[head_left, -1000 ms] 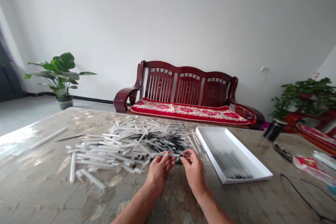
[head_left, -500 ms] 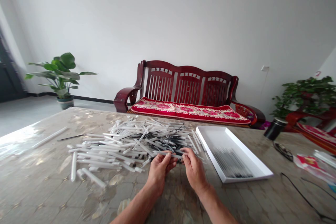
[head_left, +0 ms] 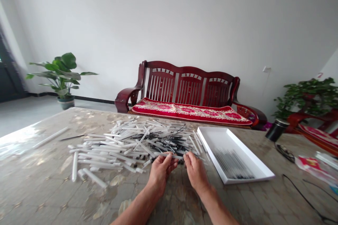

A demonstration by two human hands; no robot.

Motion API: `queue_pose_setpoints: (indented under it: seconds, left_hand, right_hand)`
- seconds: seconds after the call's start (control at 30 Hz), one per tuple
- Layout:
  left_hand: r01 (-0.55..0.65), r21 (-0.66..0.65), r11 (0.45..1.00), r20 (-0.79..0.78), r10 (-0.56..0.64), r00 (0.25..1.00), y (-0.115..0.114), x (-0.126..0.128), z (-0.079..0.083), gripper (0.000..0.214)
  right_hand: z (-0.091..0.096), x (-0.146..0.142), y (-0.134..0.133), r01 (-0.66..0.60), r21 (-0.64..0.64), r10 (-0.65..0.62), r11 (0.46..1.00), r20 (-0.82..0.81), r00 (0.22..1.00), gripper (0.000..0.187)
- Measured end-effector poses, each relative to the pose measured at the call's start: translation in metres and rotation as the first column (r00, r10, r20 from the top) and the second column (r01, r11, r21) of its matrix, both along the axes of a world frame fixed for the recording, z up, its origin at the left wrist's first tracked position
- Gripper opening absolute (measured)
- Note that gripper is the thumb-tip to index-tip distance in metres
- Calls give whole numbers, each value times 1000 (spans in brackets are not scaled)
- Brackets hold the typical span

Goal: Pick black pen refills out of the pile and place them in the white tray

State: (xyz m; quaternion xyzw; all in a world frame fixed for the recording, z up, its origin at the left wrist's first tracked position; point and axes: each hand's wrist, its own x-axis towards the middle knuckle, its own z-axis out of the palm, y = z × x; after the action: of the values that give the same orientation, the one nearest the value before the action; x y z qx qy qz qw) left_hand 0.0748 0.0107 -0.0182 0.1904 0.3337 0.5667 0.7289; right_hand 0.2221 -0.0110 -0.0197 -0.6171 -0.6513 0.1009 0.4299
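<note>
My left hand (head_left: 160,171) and my right hand (head_left: 194,171) meet at the near edge of a big pile of white tubes and thin black sticks (head_left: 132,144) on the patterned table (head_left: 39,179). Both hands pinch one white tube (head_left: 169,154), which lies level between their fingertips. The left fingers grip its middle and the right fingers close on its right end. A white tray (head_left: 253,163) holding a row of dark sticks lies just right of my right hand.
Loose white tubes (head_left: 50,137) lie at the far left. A black cup (head_left: 276,129), black cables (head_left: 303,193) and red packets (head_left: 314,167) sit at the right. Beyond the table stand a red wooden bench (head_left: 188,95) and potted plants (head_left: 61,77).
The hands have stayed almost still, with small finger shifts on the white tube. The view has barely drifted.
</note>
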Motion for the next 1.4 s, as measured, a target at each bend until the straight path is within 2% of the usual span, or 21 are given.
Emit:
queue_pose_setpoints:
  seconds: [0.1, 0.27, 0.4, 0.6, 0.77, 0.9, 1.07, 1.23, 1.3, 1.4]
  left_hand:
    - [-12, -14, 1000, -2, 12, 1000, 0, 0, 0, 23]
    - [-7, -16, 1000, -1, 7, 1000, 1, 0, 0, 21]
    - [-1, -10, 1000, -2, 1, 1000, -1, 1, 1, 19]
    - [-5, -13, 1000, -6, 5, 1000, -1, 1, 3, 17]
    - [-7, -3, 1000, -18, 7, 1000, -2, 1, 2, 18]
    - [-8, 0, 1000, -20, 8, 1000, -3, 1, 3, 21]
    - [7, 20, 1000, -33, -7, 999, -4, 1, 4, 26]
    - [-13, 22, 1000, -30, 14, 999, -4, 2, 2, 32]
    - [-7, 41, 999, -40, 8, 999, -3, 2, 0, 37]
    - [-11, 77, 997, -63, 15, 998, -2, 1, -2, 46]
  right_hand:
    - [2, 0, -2, -16, -12, 16, 1000, 5, 1000, 42]
    - [5, -2, -4, -51, 33, 51, 998, 10, 999, 32]
    - [3, -1, -3, 3, -48, -3, 999, 1, 1000, 47]
    - [3, -2, -3, -42, -29, 41, 999, -29, 999, 34]
    - [1, -3, -2, -25, -130, 10, 991, -111, 994, 47]
    - [1, -3, -2, -62, -53, 57, 997, -103, 993, 35]
    - [-1, -5, -2, -26, -78, 15, 997, -144, 989, 45]
    - [1, -6, -3, -66, -38, 59, 997, -164, 985, 36]
    - [0, -8, -2, -88, -90, 61, 992, -259, 964, 40]
    - [-4, -13, 0, -142, -224, 14, 964, -493, 870, 48]
